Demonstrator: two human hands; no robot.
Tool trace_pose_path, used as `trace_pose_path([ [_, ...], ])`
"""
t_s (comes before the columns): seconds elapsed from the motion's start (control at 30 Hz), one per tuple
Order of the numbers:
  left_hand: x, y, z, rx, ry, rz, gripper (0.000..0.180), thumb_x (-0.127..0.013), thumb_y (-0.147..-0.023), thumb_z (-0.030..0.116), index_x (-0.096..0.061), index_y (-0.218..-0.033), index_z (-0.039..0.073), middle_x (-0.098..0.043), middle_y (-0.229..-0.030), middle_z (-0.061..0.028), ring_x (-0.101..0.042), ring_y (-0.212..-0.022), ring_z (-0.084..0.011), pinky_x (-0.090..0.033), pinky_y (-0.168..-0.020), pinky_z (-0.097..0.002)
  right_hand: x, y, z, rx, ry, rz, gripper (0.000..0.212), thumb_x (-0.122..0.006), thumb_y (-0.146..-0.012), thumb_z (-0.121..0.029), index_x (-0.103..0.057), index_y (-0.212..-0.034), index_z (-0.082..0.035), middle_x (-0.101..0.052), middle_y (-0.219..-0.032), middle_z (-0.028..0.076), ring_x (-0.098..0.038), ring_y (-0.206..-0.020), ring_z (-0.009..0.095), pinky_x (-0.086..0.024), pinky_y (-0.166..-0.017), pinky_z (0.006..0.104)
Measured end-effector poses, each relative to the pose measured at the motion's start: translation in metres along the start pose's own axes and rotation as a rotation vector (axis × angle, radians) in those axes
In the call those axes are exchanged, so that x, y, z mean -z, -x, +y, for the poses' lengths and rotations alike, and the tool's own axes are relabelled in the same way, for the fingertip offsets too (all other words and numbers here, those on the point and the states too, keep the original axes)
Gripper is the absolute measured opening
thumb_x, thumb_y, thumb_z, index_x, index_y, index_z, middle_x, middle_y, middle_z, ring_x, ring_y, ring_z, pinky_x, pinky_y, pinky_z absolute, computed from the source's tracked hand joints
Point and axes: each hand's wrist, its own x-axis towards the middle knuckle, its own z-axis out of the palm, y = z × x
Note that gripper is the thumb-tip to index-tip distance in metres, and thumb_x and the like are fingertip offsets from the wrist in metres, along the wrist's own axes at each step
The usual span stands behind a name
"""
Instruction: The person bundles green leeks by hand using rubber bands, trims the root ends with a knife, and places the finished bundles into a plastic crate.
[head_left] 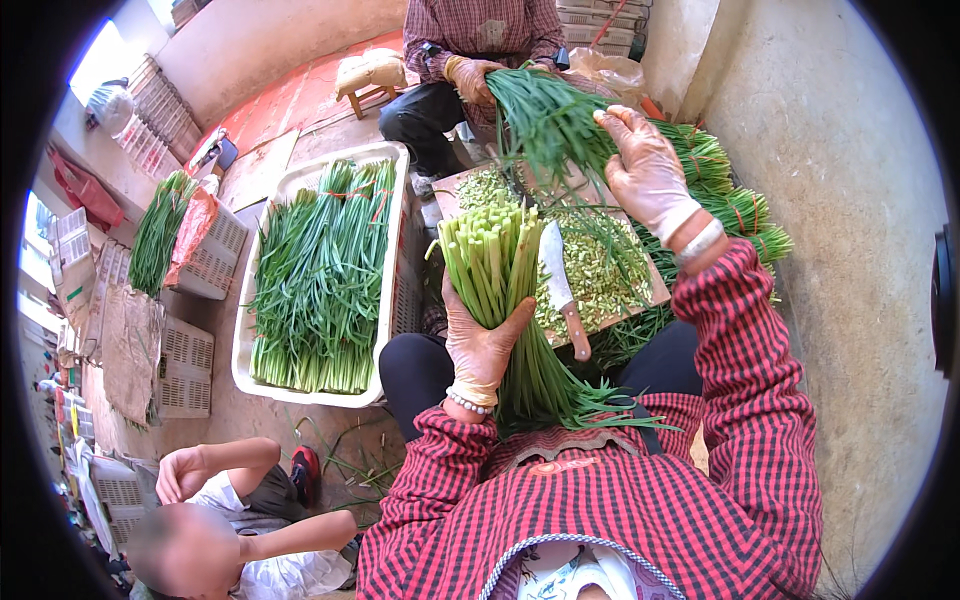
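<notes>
My left hand (478, 340), in a thin see-through glove, is wrapped round a thick bunch of garlic chives (490, 250). The pale cut stem ends point up and away from me, and the green leaves hang down over my lap. My gloved right hand (652, 175) is raised at the far right with its fingers drawn together. What they pinch, if anything, I cannot make out. Right beside its fingertips are the leaves of another bunch (555, 115), held by a co-worker's gloved hand (470, 78). A knife (565, 290) with a wooden handle lies on the cutting board (655, 285) among chopped stem ends (600, 255).
To the left stands a white crate (243, 345) full of chive bunches. Tied bunches (740, 210) are piled along the wall (850, 200) at right. A second person (290, 570) sits at the lower left. Farther left are more crates (185, 370) and a stool (368, 78).
</notes>
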Motion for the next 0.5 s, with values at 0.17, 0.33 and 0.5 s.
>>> trace_pose_path([
  [0.17, -0.006, 0.003, 0.007, -0.036, -0.052, 0.000, 0.104, -0.084, -0.074, 0.007, -0.016, -0.153, 0.009, -0.053, -0.136, -0.0116, -0.055, -0.122, -0.0226, -0.046, -0.103, -0.0355, 0.034, 0.010, -0.075, 0.068, -0.495, -0.362, 0.034, -0.072, -0.085, -0.027, -0.065, -0.109, -0.005, -0.066, -0.098, 0.014, -0.064, -0.094, 0.031, -0.050, -0.084, 0.0411],
  [0.33, -0.006, 0.010, 0.004, -0.096, -0.166, -0.004, 0.098, -0.081, -0.074, -0.001, -0.022, -0.151, 0.009, -0.050, -0.136, -0.0099, -0.053, -0.123, -0.0231, -0.045, -0.103, -0.0373, 0.034, 0.011, -0.085, 0.045, -0.562, -0.418, 0.016, -0.068, -0.084, -0.018, -0.063, -0.090, -0.004, -0.066, -0.086, 0.014, -0.065, -0.083, 0.029, -0.051, -0.076, 0.0386],
  [0.5, -0.003, 0.013, -0.004, -0.134, -0.195, -0.028, 0.103, -0.084, -0.073, 0.004, -0.018, -0.152, 0.010, -0.055, -0.133, -0.0115, -0.058, -0.118, -0.0235, -0.049, -0.098, -0.0356, 0.038, 0.011, -0.061, -0.136, -0.876, -0.328, 0.006, -0.068, -0.088, -0.004, -0.063, -0.090, -0.001, -0.063, -0.078, 0.002, -0.057, -0.075, 0.009, -0.049, -0.070, 0.0262],
])
